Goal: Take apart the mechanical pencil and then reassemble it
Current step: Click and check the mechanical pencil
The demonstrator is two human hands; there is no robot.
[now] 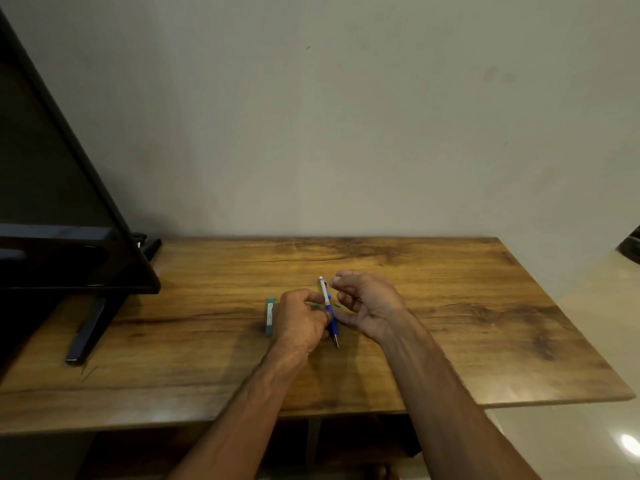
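Observation:
A mechanical pencil [328,306] with a white upper barrel and a blue grip is held over the middle of the wooden table [450,306], metal tip toward me. My left hand [299,322] pinches it at the blue grip. My right hand [367,306] hovers just right of the pencil with curled fingers; thumb and forefinger are pinched near the pencil's top end, possibly on something tiny, too small to make out. One or two small parts [338,305] lie on the table between my hands.
A teal lead case [269,315] lies on the table just left of my left hand. A black monitor [52,202] on a stand [86,330] fills the left side. A wall rises behind the table's far edge; the floor shows at right.

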